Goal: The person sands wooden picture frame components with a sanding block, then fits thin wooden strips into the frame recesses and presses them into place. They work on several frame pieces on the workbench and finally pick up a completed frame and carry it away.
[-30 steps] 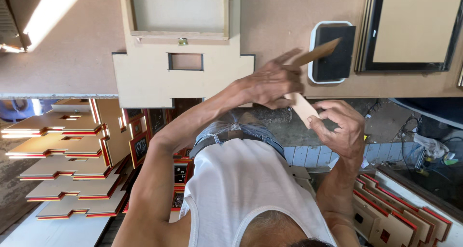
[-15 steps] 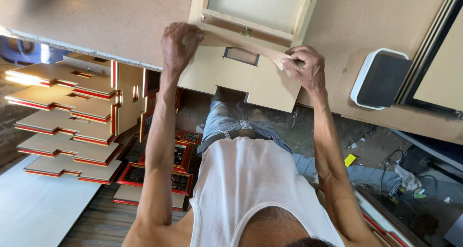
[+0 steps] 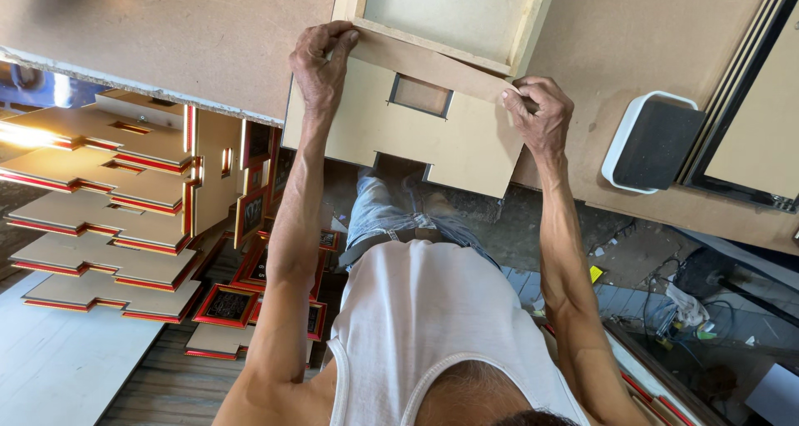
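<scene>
a brown paper strip [image 3: 433,62] was stretched between the two hands, along the lower edge of a wooden frame [image 3: 524,35]. its left end was pressed down by the left hand [image 3: 320,60]; its right end was pinched in the fingers of the right hand [image 3: 541,114]. under both hands a notched board [image 3: 399,135] was laid, overhanging the table [image 3: 166,43]. just right of the right hand a white tray [image 3: 653,143] was seen.

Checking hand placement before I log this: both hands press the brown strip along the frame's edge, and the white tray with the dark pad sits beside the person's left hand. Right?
Not quite. The head view shows the white tray with the dark pad beside the right hand, not the left hand. Both hands do press the brown strip along the edge of the frame.
</scene>
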The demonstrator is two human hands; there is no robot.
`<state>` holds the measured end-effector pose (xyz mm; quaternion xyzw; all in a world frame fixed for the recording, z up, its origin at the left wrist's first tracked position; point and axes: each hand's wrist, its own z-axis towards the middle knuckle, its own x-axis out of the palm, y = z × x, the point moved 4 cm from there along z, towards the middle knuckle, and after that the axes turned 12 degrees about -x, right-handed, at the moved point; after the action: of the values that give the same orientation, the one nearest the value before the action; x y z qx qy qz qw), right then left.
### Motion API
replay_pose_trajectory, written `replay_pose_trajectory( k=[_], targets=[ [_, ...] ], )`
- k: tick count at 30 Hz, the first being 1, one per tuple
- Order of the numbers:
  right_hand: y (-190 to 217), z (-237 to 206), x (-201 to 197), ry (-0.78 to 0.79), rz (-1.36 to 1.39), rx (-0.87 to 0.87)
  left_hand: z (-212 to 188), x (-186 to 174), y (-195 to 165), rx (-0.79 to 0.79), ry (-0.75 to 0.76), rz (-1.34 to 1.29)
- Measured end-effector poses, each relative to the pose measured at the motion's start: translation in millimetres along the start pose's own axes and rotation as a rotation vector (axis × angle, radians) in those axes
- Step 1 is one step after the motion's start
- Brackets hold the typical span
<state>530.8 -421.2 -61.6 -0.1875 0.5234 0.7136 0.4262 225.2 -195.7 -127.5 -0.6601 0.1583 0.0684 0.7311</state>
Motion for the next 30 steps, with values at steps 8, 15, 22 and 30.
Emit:
replay_pose_trajectory(
  k=[8,15,22,30],
  targets=[
    [-5,-2,-2,0.004,-0.023,-0.075,2,3,-1,-0.017,-0.027,-0.117],
    [-11,-6,-1,0.009,-0.073,-0.068,4,5,1,0.003,0.033,-0.288],
    [-14,3,-3,-0.001,-0.083,-0.073,10,6,0,-0.03,0.037,-0.286],
    [-15,10,-9,0.035,-0.073,-0.039,5,4,-1,-0.063,0.071,-0.289]
  ],
)
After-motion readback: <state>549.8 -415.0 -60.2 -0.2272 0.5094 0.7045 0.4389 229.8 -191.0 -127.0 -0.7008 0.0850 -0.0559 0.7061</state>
